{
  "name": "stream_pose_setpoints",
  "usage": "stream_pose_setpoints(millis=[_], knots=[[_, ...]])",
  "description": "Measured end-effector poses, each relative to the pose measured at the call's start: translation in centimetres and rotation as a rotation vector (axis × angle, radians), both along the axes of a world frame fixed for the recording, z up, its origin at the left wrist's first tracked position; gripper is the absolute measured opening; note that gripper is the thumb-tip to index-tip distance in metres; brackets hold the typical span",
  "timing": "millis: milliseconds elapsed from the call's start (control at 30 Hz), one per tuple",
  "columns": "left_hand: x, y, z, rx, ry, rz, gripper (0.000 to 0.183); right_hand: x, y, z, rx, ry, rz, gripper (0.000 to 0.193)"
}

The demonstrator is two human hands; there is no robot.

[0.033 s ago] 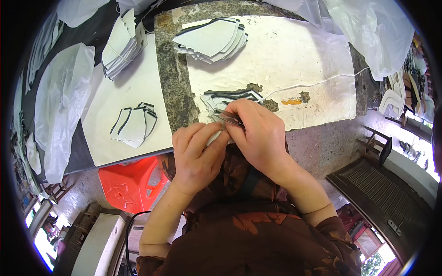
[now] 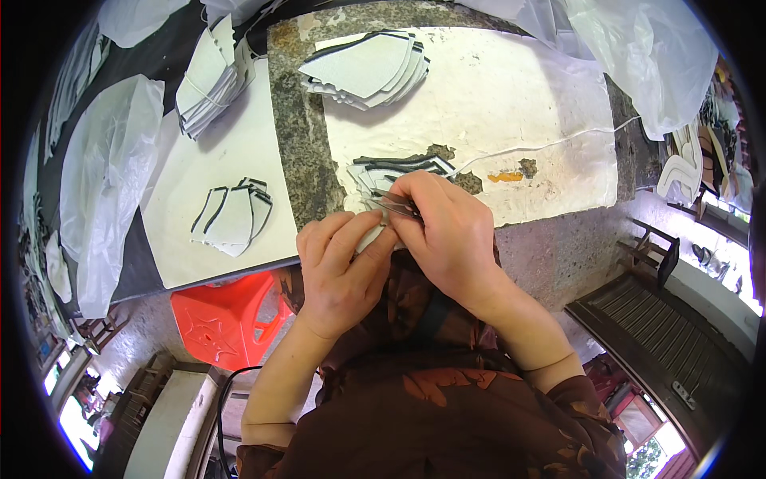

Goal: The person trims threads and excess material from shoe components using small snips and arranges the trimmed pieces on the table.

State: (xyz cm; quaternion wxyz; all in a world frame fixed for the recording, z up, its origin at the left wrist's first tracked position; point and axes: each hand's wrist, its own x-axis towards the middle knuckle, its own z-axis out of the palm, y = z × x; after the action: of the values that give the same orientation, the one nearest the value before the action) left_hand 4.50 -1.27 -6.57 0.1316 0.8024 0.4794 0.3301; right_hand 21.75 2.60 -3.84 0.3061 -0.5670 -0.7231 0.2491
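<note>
Near the middle of the frame, just off the front edge of a worn surface, two bare hands meet over close work. The left hand is closed on a small white piece, pinched so that only a sliver shows between the fingers. The right hand grips a slim dark metal tool, its narrow tips pointing toward the upper left, close by the left fingertips.

From where I stand, the step in hand looks like fine work on the edge of that piece. The next move seems to call for a firm left pinch and a small, controlled action of the tool, its points clear of the skin.

Just beyond the hands lies a loose group of dark-edged white pieces. A thicker stack rests at upper centre, a small pile at middle left, and a tied bundle at upper left.

Fingers hide most of the held piece and the tool's handle. I cannot tell whether the tips touch anything or whether they are parted. The right hand partly covers the nearest group, and objects along the rounded rim are bent and cut off.
</note>
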Motion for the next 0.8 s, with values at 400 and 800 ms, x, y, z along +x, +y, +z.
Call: stream_pose_setpoints(millis=[400,800], knots=[[0.2,0.0,-0.1,0.02,0.108,0.061,0.027,0.0,0.0,0.3,-0.038,-0.052,0.007,0.02],[0.5,0.0,0.2,-0.025,0.163,0.079,0.028,1.3,0.4,1.6,-0.193,0.075,-0.035,0.009]])
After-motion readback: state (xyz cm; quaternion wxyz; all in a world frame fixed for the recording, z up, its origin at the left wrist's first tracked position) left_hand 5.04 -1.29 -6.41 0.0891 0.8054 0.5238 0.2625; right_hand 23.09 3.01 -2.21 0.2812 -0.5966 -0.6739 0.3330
